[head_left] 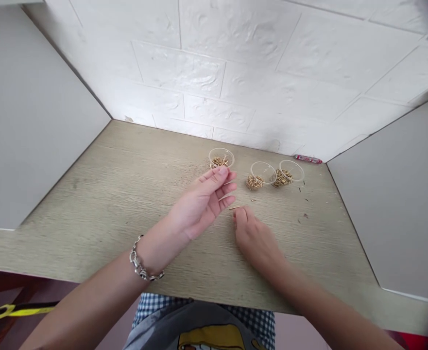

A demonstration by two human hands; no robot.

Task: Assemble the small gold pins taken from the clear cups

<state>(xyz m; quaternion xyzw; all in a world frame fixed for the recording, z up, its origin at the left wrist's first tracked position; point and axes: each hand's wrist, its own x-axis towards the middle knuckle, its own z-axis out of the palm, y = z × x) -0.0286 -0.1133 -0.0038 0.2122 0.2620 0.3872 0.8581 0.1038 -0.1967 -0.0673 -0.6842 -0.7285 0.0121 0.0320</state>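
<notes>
My left hand [211, 193] is turned palm up in front of the left clear plastic cup [221, 150], which holds small brass-coloured pins. Its thumb rests against the index finger, and the other fingers are loosely bent; anything between thumb and index finger is too small or hidden to make out. Low over the tabletop, my right hand [255, 236] has its fingers closed at one end of a thin brass pin [234, 208]. A smaller brass piece [253, 200] lies just beyond the right hand.
Two more clear cups, a middle one [254, 183] and a right one [282, 178], hold small brass pieces. A red and silver tube-like packet [308, 159] lies by the white wall [214, 107]. Dark slivers [306, 200] lie at right. Grey panels [35, 116] flank the wooden tabletop [133, 160].
</notes>
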